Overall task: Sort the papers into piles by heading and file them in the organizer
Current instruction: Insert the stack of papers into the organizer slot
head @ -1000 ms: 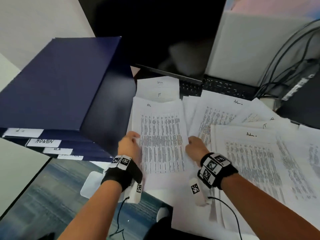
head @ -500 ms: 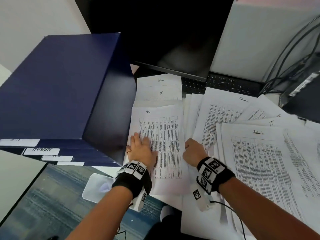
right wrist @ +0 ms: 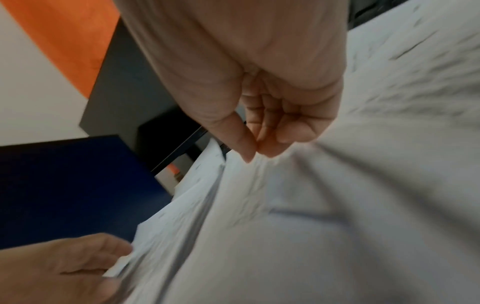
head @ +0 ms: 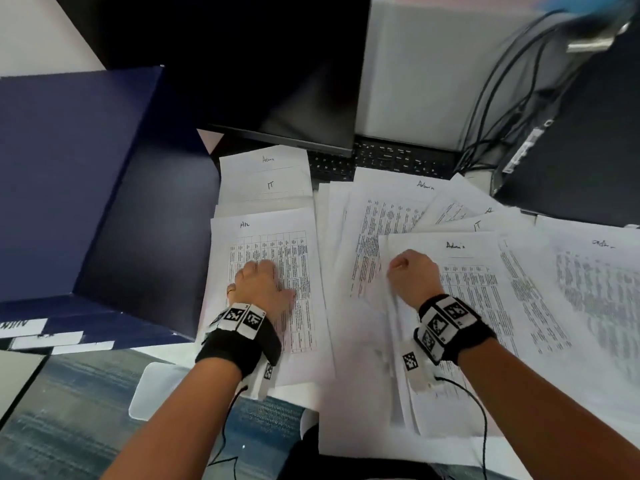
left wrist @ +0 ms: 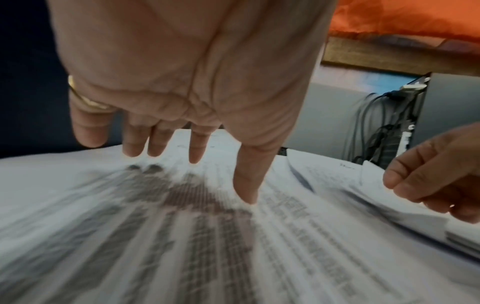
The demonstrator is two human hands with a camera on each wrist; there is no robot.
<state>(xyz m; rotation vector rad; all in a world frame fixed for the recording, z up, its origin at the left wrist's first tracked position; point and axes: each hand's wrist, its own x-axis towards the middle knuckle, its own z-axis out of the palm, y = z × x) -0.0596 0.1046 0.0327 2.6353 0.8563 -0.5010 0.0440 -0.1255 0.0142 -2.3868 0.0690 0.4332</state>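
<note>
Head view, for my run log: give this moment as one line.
phase: sorting | left hand: flat on HR sheet | right hand: curled over Admin sheet | organizer: untouched

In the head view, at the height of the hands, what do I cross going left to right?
Blue organizer → left hand, flat on the HR sheet → right hand, fingers curled at the left edge of the Admin sheet → blurred sheets at far right.

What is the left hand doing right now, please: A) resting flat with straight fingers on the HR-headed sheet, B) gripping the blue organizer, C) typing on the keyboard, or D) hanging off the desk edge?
A: the left hand lies with straight fingers on the HR-headed sheet.
</note>
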